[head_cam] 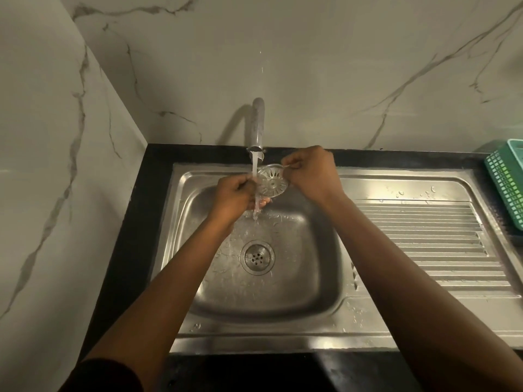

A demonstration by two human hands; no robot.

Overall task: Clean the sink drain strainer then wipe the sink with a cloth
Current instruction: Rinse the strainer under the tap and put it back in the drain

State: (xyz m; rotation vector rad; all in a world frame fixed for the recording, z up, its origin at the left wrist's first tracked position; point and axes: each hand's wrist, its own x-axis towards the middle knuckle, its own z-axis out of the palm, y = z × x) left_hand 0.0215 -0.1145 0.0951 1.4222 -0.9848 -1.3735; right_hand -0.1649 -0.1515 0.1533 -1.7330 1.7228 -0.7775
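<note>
A round slotted metal drain strainer (272,181) is held tilted over the steel sink (311,315), just right of the running water from the tap (256,128). My right hand (312,172) pinches its upper right rim. My left hand (235,195) grips its left edge, with the stream falling onto those fingers. Below, the open drain hole (257,258) lies in the wet basin. No cloth is in view.
A ribbed steel draining board (424,239) extends to the right of the basin. A green plastic basket (506,182) stands at the far right on the black counter (135,222). Marble-patterned walls close in behind and on the left.
</note>
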